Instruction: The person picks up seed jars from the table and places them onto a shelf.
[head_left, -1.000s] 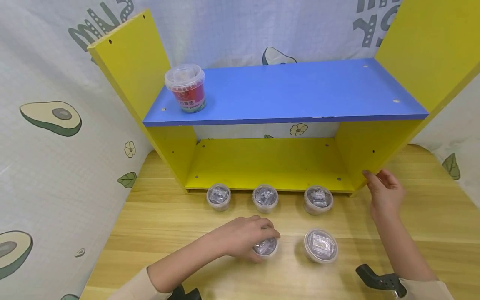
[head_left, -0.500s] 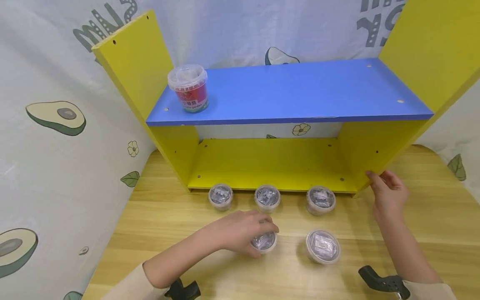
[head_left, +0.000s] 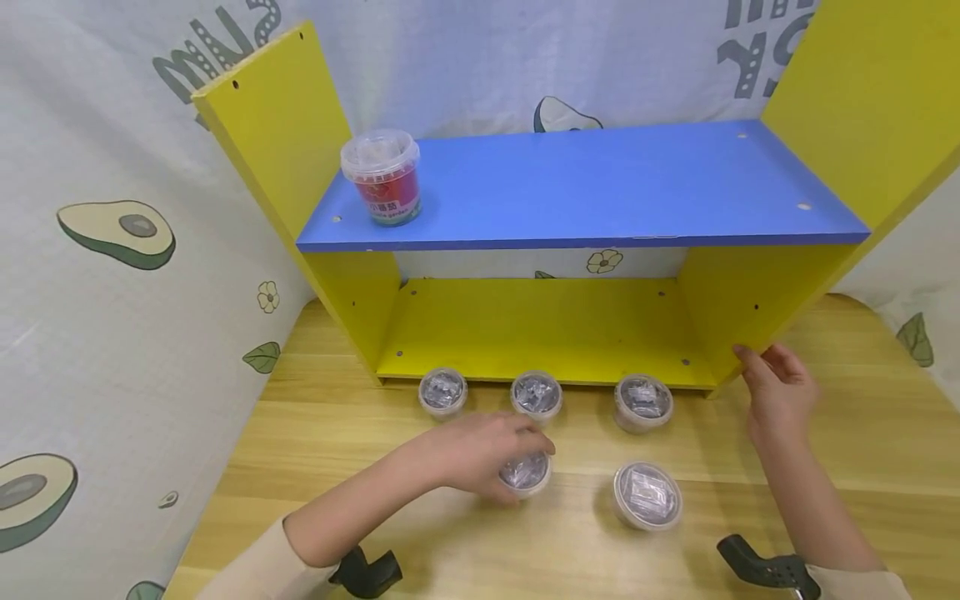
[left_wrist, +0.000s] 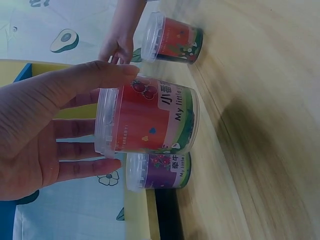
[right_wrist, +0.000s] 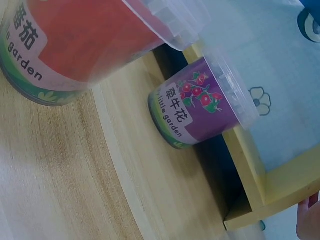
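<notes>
L hand (head_left: 487,454) has a clear-lidded red cup (left_wrist: 155,117) in its grasp, thumb on 1 side nr the lid, fingers round the other; can't tell if the base touches the wood-grain table (head_left: 360,533). Cup's just in front of the mid cup (head_left: 536,393), part of a row of 3 along the unit's front edge w/ a L cup (head_left: 443,393) & R cup (head_left: 643,402). R hand (head_left: 780,392) grips the lower front edge of the yellow R panel (head_left: 795,283), thumb on the inner face.

Front R cup (head_left: 648,496) stands on the table, apart from the held cup & to its R. A 2nd red-labelled cup (head_left: 390,196) stands upright at the L end of the blue shelf (head_left: 570,183), nr the yellow L panel (head_left: 281,125). Yellow bottom board (head_left: 525,325) runs below. White cloth (head_left: 112,350) w/ avocado prints is behind & at L. Each wrist has a black mount, e.g. L mount (head_left: 367,573), by a beige sleeve (head_left: 262,562).
</notes>
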